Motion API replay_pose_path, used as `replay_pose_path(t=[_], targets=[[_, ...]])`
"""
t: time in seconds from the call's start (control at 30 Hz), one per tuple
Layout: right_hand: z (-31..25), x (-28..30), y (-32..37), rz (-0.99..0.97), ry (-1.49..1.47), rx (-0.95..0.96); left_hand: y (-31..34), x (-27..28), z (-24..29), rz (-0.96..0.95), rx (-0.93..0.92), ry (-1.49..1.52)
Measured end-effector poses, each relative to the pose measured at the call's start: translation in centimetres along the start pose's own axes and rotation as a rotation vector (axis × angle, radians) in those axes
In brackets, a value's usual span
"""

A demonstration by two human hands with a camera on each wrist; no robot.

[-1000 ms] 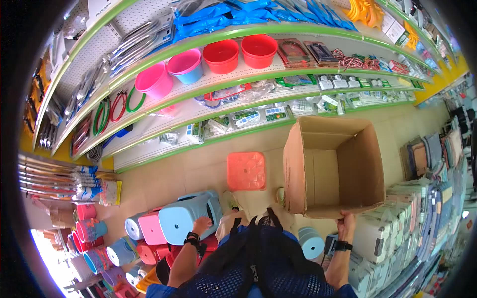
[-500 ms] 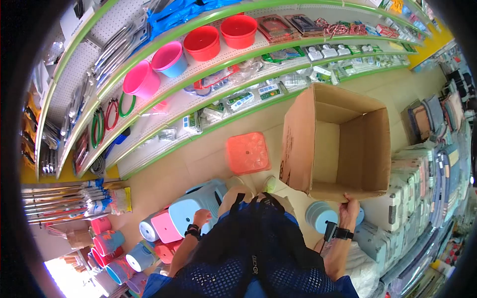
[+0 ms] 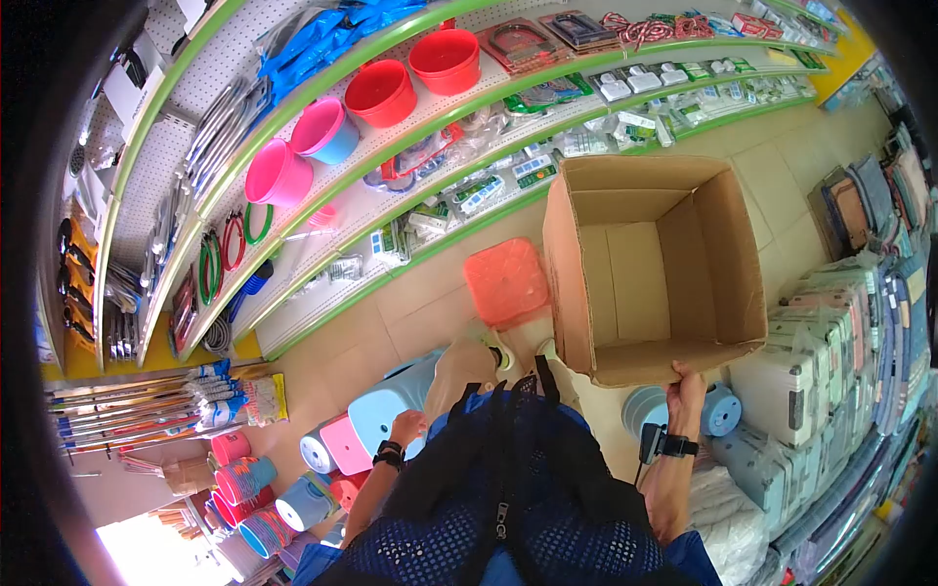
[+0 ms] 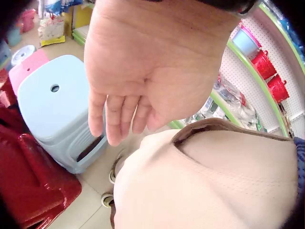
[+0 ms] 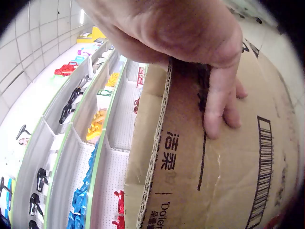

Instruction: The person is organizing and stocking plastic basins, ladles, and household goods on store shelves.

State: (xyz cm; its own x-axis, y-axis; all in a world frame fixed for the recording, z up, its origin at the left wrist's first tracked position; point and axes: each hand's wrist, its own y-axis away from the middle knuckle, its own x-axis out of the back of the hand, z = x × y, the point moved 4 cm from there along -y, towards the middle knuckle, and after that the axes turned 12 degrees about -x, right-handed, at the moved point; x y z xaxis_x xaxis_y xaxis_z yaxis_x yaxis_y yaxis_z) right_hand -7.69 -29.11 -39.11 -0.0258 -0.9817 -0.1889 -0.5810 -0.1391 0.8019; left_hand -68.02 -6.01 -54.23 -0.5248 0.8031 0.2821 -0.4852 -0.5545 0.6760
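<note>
My right hand (image 3: 687, 391) grips a large open cardboard box (image 3: 572, 283) by its near edge. The box hangs tilted with its mouth toward me, and its inside shows bare brown walls. In the right wrist view, fingers (image 5: 217, 107) press on the printed outer wall of the box (image 5: 228, 167), while the thumb is hidden behind the hand. My left hand (image 3: 407, 425) hangs loose at my side, its fingers (image 4: 114, 119) nearly straight and holding nothing. Beside it stands a light blue plastic stool (image 4: 52, 105).
An orange-red stool (image 3: 505, 283) sits on the floor ahead, left of the box. Shelves with pink and red pots (image 3: 445, 63) run along the far side. Stacked wrapped cases (image 3: 782, 381) stand at right, light blue stools (image 3: 721, 410) near my right hand, mops and buckets (image 3: 244, 479) at left.
The head view has turned and shifted over the floor. The box, still in my right hand, now overlaps the orange-red stool's right side in view. My left hand stays loose.
</note>
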Motion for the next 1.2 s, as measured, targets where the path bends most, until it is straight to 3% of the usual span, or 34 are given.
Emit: replay_pose_path(t=[0.1, 0.2, 0.3, 0.33, 0.4, 0.5, 0.57, 0.67, 0.73, 0.77, 0.83, 0.87, 0.93, 1.17, 1.2], targets=[[0.4, -0.6, 0.0, -0.004, 0.046, 0.069, 0.5, 1.8, 0.5, 0.217, 0.126, 0.259], [0.8, -1.7, 0.7, -0.041, -0.031, 0.086, -1.0, 5.3, 2.0, 0.178, 0.126, 0.142], [1.3, -3.2, 2.3, -0.014, 0.025, 0.101, -6.8, 11.0, 2.7, -0.035, -0.257, -0.286], [2.2, -3.4, 2.0, -0.020, 0.000, 0.118, -8.9, 12.8, 4.4, 0.047, -0.336, -0.337], [3.3, -4.3, 1.9, -0.008, -0.042, 0.138, -13.3, 15.9, 11.1, 0.164, -0.455, -0.393], [4.8, -7.5, 3.3, -0.029, 0.022, 0.084, -16.0, 16.9, 28.0, 0.323, -0.552, -0.527], [6.0, -9.9, 3.9, -0.043, 0.028, 0.078, -19.3, 17.8, 34.3, 0.408, -0.808, -0.487], [9.3, -12.2, 3.8, -0.020, 0.055, 0.053, -20.1, 17.6, 44.4, 0.305, -0.961, -0.377], [11.1, -14.4, 4.2, -0.026, 0.103, 0.032, -20.6, 17.1, 48.0, 0.229, -1.365, -0.673], [11.8, -15.2, 4.2, -0.008, 0.118, 0.033, -21.3, 17.2, 48.8, 0.221, -1.357, -0.650], [13.6, -16.5, 3.7, 0.040, 0.154, 0.039, -22.2, 15.8, 48.2, -0.267, -1.551, -0.807], [14.2, -17.0, 3.5, -0.008, 0.190, 0.033, -22.8, 15.7, 47.7, -0.258, -1.535, -0.794], [15.3, -17.6, 3.5, -0.002, 0.238, -0.002, -23.3, 14.7, 45.0, -0.595, -1.555, -1.025], [16.8, -16.9, 1.8, -0.030, 0.331, 0.024, -23.4, 15.1, 37.1, -0.692, -1.699, -1.166], [16.7, -16.4, 1.8, 0.086, 0.352, 0.002, -22.9, 15.0, 36.6, -0.661, -1.694, -1.129]])
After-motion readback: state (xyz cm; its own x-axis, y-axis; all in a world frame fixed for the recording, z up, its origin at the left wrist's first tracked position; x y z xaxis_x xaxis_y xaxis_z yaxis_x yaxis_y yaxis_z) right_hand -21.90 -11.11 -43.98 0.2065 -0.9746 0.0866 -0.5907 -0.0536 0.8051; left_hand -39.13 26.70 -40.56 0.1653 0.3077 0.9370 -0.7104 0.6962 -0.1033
